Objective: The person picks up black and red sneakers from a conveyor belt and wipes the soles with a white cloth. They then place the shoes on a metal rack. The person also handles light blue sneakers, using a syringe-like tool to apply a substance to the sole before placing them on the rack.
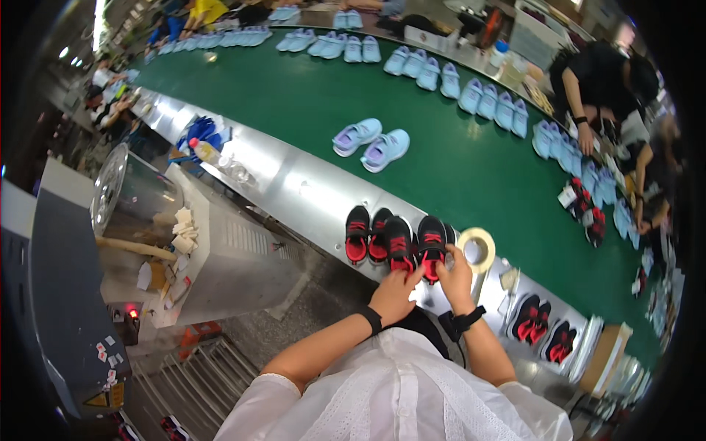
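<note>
Several black sneakers with red linings stand side by side on the metal ledge in front of me. My left hand [395, 294] has its fingers bent at the heel opening of one black and red sneaker [398, 239], the index finger reaching toward its neighbour; the fingertips are partly hidden. Around the heel side of that neighbouring black and red sneaker [432, 237], my right hand [457, 275] is closed, thumb and fingers against its collar. Left of these, another pair of black and red sneakers [357, 234] rests untouched. A roll of cream tape [476, 251] lies just beyond my right hand.
A green conveyor belt [294, 95] runs past the ledge, carrying a light blue pair of shoes [371, 144] and long rows along its far side. More black sneakers [531, 319] sit at right. A grey machine [228, 250] stands at left; co-workers [610, 81] work across the belt.
</note>
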Demonstrator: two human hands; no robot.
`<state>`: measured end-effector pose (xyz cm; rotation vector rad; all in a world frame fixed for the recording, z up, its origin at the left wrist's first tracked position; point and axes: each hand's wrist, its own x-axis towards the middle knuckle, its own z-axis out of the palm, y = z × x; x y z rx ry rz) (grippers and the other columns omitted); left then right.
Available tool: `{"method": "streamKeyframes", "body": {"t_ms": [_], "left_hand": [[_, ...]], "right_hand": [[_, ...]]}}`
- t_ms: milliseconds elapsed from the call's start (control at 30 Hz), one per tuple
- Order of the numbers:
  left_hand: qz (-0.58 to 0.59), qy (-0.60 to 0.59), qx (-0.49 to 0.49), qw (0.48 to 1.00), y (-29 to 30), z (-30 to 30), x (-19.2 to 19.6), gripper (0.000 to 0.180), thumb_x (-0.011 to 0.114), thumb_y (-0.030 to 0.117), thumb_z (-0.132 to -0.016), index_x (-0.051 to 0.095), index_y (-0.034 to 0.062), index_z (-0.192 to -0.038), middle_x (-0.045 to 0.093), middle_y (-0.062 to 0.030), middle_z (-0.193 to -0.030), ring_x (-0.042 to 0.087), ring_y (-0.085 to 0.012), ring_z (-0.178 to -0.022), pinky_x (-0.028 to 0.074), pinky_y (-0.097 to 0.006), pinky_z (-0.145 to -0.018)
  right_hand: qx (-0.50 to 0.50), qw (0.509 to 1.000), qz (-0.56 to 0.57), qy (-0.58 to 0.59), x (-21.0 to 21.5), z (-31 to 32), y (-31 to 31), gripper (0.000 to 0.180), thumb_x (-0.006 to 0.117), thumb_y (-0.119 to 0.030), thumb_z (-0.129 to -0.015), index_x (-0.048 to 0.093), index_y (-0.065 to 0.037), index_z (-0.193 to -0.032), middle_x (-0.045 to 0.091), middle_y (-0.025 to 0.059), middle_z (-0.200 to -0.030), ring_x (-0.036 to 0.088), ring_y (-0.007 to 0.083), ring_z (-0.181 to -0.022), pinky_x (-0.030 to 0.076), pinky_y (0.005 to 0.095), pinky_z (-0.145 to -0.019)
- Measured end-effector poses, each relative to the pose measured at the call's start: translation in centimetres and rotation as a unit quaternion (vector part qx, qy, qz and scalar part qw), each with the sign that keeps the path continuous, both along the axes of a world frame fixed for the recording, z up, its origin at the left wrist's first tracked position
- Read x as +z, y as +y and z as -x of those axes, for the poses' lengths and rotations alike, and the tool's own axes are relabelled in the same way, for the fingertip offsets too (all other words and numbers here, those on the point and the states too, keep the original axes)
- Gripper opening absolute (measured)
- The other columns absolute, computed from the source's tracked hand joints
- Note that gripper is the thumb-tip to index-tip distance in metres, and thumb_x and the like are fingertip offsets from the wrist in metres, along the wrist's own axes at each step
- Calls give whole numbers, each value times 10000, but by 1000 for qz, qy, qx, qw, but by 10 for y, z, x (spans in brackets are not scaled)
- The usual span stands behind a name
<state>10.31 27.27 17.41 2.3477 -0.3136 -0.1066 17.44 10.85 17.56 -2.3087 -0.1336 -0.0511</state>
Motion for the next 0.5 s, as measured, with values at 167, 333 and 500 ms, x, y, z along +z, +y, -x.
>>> {"method": "streamKeyframes", "body": {"t_ms": [167,333,500], "left_hand": [[-75,46,-9,996,-1,-15,-11,688,692,193,-704,377,173,-1316,543,-147,-1022,546,-333,-968,409,-474,-809],[-53,108,111,987,-10,-51,-18,404,695,323,-712,514,171,-1040,628,-93,-826,593,-313,-889,359,-513,-770],[346,155,210,901,39,-26,39,541,664,352,-803,479,90,-1239,615,-73,-991,577,-221,-916,418,-352,-825]], "right_hand": [[29,989,-64,131,-12,-10,3,385,652,-185,-786,577,-22,-1127,595,209,-1086,575,359,-1014,442,386,-903],[70,966,-138,208,11,-25,4,307,612,-94,-821,577,-34,-1120,573,73,-955,554,94,-605,440,219,-439],[87,964,-203,147,27,-57,14,189,624,-111,-834,603,-21,-998,579,36,-861,530,80,-653,443,217,-557]]}}
